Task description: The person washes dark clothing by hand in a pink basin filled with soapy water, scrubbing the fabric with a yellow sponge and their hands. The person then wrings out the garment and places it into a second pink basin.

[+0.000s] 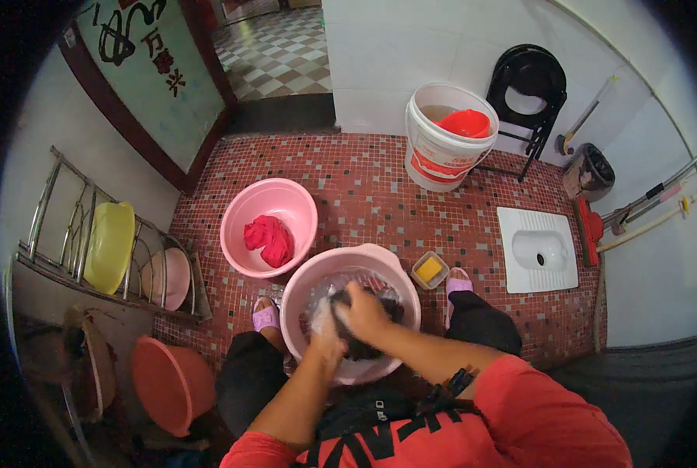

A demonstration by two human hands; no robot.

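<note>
Between my feet stands a large pale pink plastic basin point(410, 292) with sudsy water in it. My left hand point(327, 327), white with foam, grips a dark wet cloth point(354, 345) over the basin. From the other side my right hand point(361, 313) holds the same cloth, its fingers close to the left ones. Both hands are slightly blurred, and they hide part of the cloth. Just right of the basin, a yellow bar of soap point(428, 270) lies in a small clear plastic box point(440, 279).
A smaller pink basin point(237, 199) holds a red cloth point(272, 243). Farther off stands a white bucket point(421, 146) of water with a red dipper point(468, 123). A squat toilet point(509, 278) is at right. At left are a metal rack point(62, 275) with basins and an orange-red tub point(158, 386).
</note>
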